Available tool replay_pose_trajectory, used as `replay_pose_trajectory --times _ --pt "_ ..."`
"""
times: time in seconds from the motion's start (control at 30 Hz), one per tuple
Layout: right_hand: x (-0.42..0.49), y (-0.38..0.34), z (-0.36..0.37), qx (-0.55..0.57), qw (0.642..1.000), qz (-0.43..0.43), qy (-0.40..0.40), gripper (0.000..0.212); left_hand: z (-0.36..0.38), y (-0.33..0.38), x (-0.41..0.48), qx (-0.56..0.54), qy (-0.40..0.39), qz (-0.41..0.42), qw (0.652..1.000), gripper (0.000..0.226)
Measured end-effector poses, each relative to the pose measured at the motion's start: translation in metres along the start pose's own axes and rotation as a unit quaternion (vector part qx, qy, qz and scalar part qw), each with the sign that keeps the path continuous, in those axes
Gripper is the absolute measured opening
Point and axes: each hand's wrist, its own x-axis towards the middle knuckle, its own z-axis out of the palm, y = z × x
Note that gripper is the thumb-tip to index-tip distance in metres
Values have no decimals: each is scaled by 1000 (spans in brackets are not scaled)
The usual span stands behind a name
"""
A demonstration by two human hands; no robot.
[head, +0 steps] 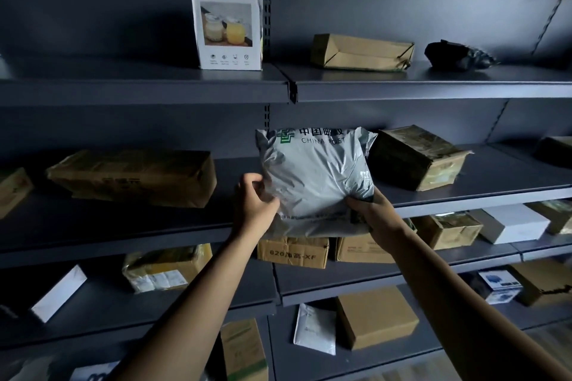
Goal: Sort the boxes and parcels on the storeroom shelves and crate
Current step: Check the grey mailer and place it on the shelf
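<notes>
Holding a grey mail bag (pixel 312 176) upright against the front edge of the middle shelf (pixel 464 198), both hands grip its lower corners. Fingers of the left hand (pixel 252 204) curl around the bag's lower left edge, pinching the plastic; those of the right hand (pixel 376 210) clamp its lower right corner, thumb on the front. Green lettering reading "China Post" runs across the bag's top. Just right of the bag sits a taped brown box (pixel 416 158), touching or nearly touching it. Well left of the bag lies a long brown carton (pixel 133 178). Above the bag, on the top shelf, stands a white box (pixel 229 31) picturing two jars.
</notes>
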Motion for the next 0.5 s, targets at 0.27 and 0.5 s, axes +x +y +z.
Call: replay_pose_trajectory --times 0.27,0.5 --pt "-4 0 -27 23 996 -18 -82 58 14 32 -27 -46 26 -2 999 22" --pt "-7 -16 -23 19 996 5 -88 38 22 33 -37 42 49 22 998 37"
